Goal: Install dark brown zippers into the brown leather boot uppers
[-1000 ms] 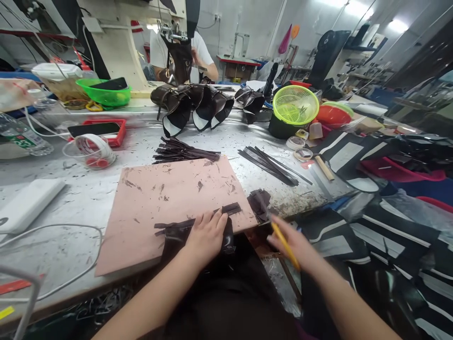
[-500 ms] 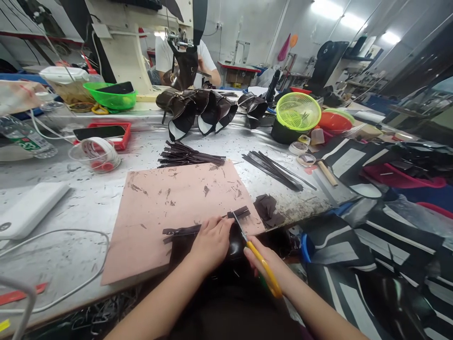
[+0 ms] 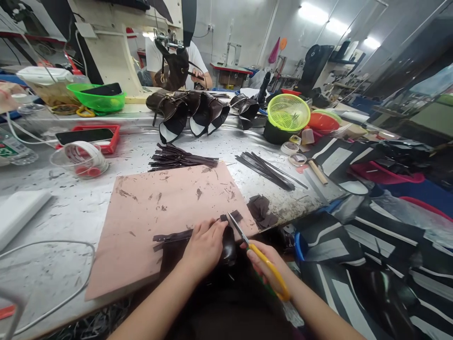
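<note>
My left hand (image 3: 204, 245) is closed over a dark brown zipper (image 3: 173, 238) and holds it against the pink board (image 3: 170, 193). A dark, shiny leather piece (image 3: 229, 245) lies below that hand and hangs over the board's near edge. My right hand (image 3: 265, 264) grips scissors (image 3: 267, 264) with yellow and green handles. Their blades point up and away, close to the left fingertips. Just beyond the blades, a short dark zipper end (image 3: 236, 216) lies on the board, apart from the held zipper. A heap of dark scraps (image 3: 261, 211) sits by the board's right edge.
A bundle of zippers (image 3: 182, 157) and some dark strips (image 3: 265, 170) lie behind the board. Brown boot uppers (image 3: 173, 118) stand farther back. A yellow-green basket (image 3: 288, 113) is at the right. Across the bench, a person works by a sewing machine (image 3: 106, 42).
The scissors have come off the zipper, and its short end now lies separated from the held part. My left hand keeps its place on the zipper. The whole view has shifted slightly.
</note>
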`<state>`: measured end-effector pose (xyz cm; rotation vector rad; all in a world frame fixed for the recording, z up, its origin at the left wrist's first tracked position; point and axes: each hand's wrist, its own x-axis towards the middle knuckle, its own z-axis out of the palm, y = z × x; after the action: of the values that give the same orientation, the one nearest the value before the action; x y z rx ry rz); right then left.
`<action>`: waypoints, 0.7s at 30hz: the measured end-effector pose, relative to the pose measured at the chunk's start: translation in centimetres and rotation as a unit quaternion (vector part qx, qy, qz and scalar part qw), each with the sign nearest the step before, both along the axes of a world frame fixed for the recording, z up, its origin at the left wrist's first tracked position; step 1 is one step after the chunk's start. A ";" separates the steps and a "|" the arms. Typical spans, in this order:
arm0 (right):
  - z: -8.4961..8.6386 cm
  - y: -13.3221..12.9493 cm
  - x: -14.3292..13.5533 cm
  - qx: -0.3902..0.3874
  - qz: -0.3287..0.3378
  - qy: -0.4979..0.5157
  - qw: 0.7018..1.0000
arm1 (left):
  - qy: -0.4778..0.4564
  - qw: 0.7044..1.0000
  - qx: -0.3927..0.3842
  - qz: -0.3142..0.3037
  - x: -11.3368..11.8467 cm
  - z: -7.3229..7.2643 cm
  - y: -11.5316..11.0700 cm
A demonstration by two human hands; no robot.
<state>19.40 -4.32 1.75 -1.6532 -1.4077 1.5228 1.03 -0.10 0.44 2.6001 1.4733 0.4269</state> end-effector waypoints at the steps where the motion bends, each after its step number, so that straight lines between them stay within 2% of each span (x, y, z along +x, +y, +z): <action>1: 0.5 0.3 1.0 -0.007 -0.004 0.005 1.000 | 0.001 1.000 -0.001 0.002 0.0 0.1 0.0; 4: 1.7 1.4 4.4 0.005 -0.034 -0.061 0.998 | 0.003 1.000 0.002 0.000 0.0 0.2 0.1; 6: 1.6 2.1 6.4 0.052 -0.030 -0.209 0.976 | 0.006 1.000 0.012 0.004 0.0 0.0 0.2; 7: 1.3 2.2 7.1 0.091 -0.019 -0.301 0.949 | 0.009 1.000 0.018 0.013 0.0 -0.1 0.2; 9: -0.1 2.0 7.9 0.185 0.016 -0.463 0.867 | 0.015 0.999 0.024 0.043 0.0 -0.3 0.4; 11: -2.0 1.1 8.1 0.258 0.039 -0.552 0.792 | 0.026 0.996 0.010 0.082 0.1 -0.3 0.7; 12: -3.0 0.5 8.1 0.279 0.046 -0.570 0.771 | 0.035 0.994 -0.003 0.099 0.2 0.0 0.9; 13: -3.9 -0.1 8.2 0.290 0.048 -0.574 0.764 | 0.046 0.992 -0.018 0.114 0.3 0.3 1.1; 15: -5.1 -1.1 8.5 0.297 0.039 -0.550 0.780 | 0.068 0.988 -0.055 0.130 0.6 1.3 1.5; 17: -5.4 -1.1 9.1 0.294 0.015 -0.497 0.817 | 0.072 0.983 -0.102 0.137 0.9 2.5 2.2; 19: -4.5 0.3 10.2 0.258 -0.040 -0.461 0.848 | 0.053 0.973 -0.172 0.148 1.0 3.4 3.0; 21: -3.0 3.0 11.4 0.194 -0.088 -0.471 0.856 | 0.021 0.956 -0.246 0.158 1.0 4.0 3.8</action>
<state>30.83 -1.28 -1.26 -2.2595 -1.7704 0.2041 2.02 3.69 4.45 2.0078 1.7481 0.0198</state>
